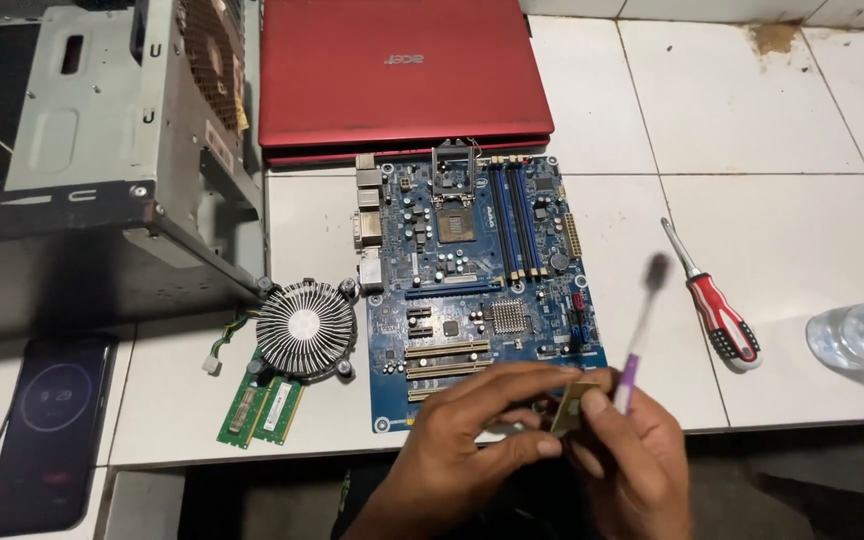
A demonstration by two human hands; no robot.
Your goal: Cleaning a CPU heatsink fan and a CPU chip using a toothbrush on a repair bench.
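Left hand [472, 430] pinches processor chip [574, 408] beside right hand [632, 450] gripping toothbrush [642, 320].

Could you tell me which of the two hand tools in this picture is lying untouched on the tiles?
The red-handled screwdriver, alone on the white tiles right of the motherboard. The purple toothbrush is held in the right hand.

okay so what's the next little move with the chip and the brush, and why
Probably bring the toothbrush bristles down onto the processor chip. The left hand pinches the chip at its edges, while the right hand holds the brush raised, bristles clear of it.
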